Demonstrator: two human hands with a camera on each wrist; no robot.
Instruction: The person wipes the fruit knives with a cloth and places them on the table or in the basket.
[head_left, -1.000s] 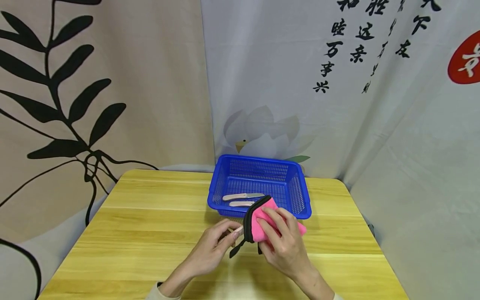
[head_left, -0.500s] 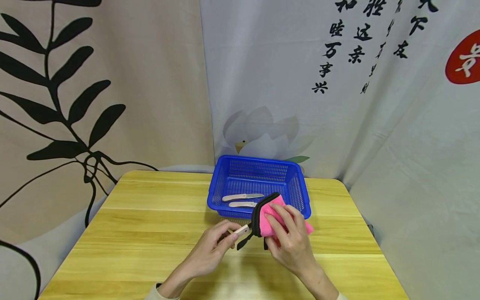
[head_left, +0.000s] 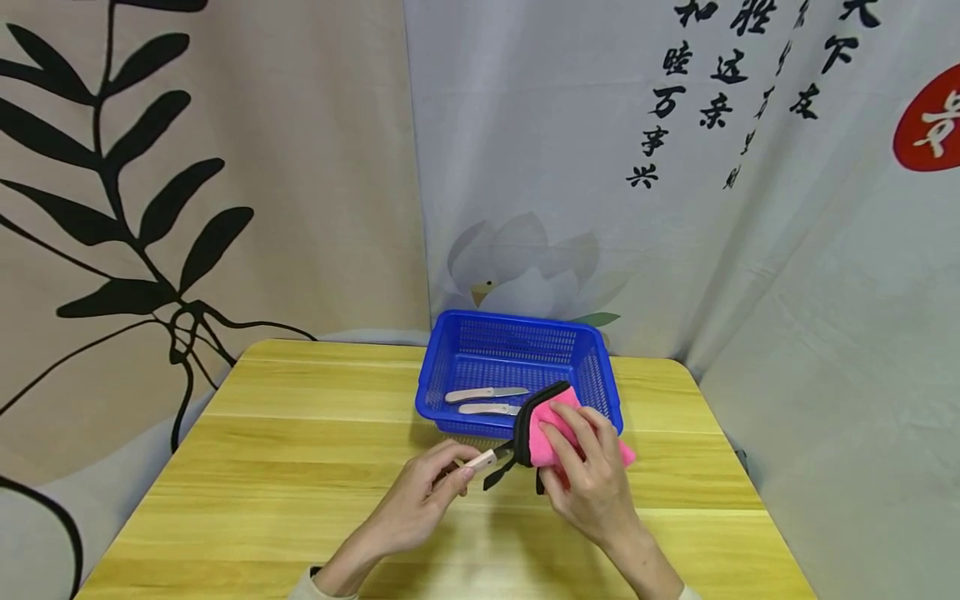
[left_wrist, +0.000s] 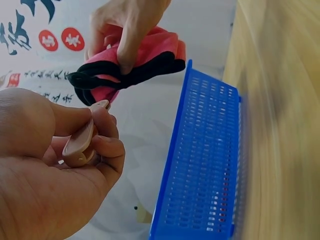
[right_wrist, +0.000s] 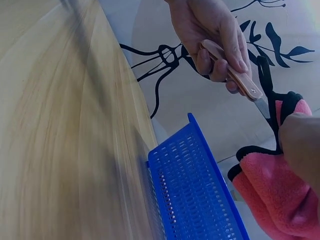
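My left hand (head_left: 416,504) grips a folding knife (head_left: 480,462) by its pale beige handle, thumb on the near side. The knife points right, toward a pink cloth (head_left: 543,442) with black edging and a dangling black loop. My right hand (head_left: 588,479) holds this cloth folded over, fingers spread across its top. In the right wrist view a short stretch of blade (right_wrist: 262,107) shows between handle and cloth; its tip is hidden by the cloth. Both hands are raised above the table in front of the blue basket.
The blue plastic basket (head_left: 525,318) stands at the table's back edge. In it lie two more beige-handled knives, one knife (head_left: 472,394) behind another knife (head_left: 483,409), whose blade the cloth partly covers. The wooden table (head_left: 300,433) meets a printed curtain (head_left: 337,167) behind.
My right hand and the cloth have slid right and slightly away along the knife, so the handle and some blade now show. The left hand has stayed nearly still.
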